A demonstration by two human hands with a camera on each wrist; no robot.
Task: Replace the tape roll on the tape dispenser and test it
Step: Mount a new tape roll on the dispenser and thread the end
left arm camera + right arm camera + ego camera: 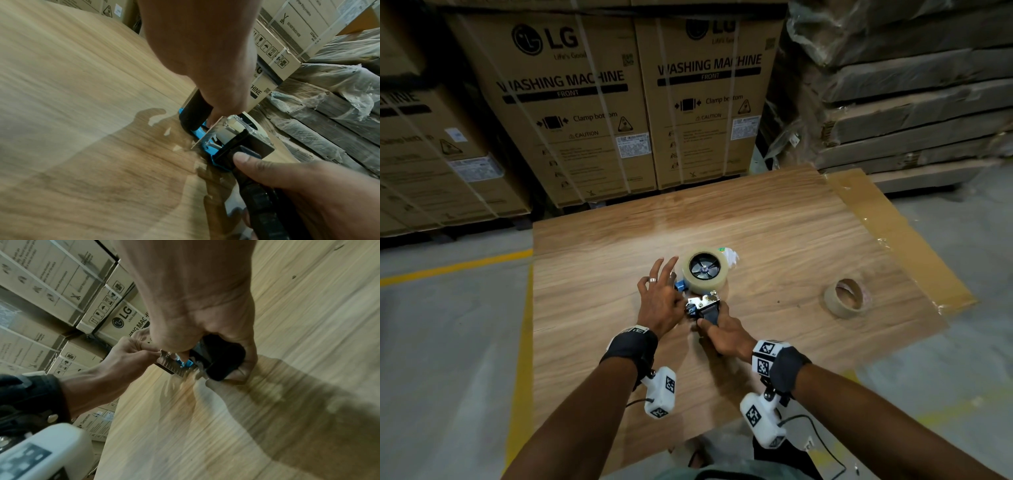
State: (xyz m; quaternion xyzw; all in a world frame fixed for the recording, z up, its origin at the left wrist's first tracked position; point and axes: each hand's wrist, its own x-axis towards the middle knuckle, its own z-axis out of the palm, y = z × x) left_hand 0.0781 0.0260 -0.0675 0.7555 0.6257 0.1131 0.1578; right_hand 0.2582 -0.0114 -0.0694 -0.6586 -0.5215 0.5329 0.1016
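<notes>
The tape dispenser (pixel 703 308) lies on its side on the wooden board (pixel 774 240). A full clear tape roll (pixel 705 284) sits on its black hub, and blue frame shows at the left. My right hand (pixel 722 334) grips the black handle (pixel 255 209), thumb on top. My left hand (pixel 664 299) is at the dispenser's front end. Its thumb and a curled finger pinch the metal serrated blade plate (pixel 176 368) beside the black roller (pixel 193 110), while the other fingers spread out towards the roll. Whether a tape end lies between the fingers is hidden.
An empty cardboard tape core (pixel 847 298) lies on the board to the right. A crumpled white scrap (pixel 731 257) sits just behind the roll. Stacked washing machine cartons (pixel 571 113) stand behind the board, and wrapped panels (pixel 911 102) are piled at the right. Grey floor surrounds the board.
</notes>
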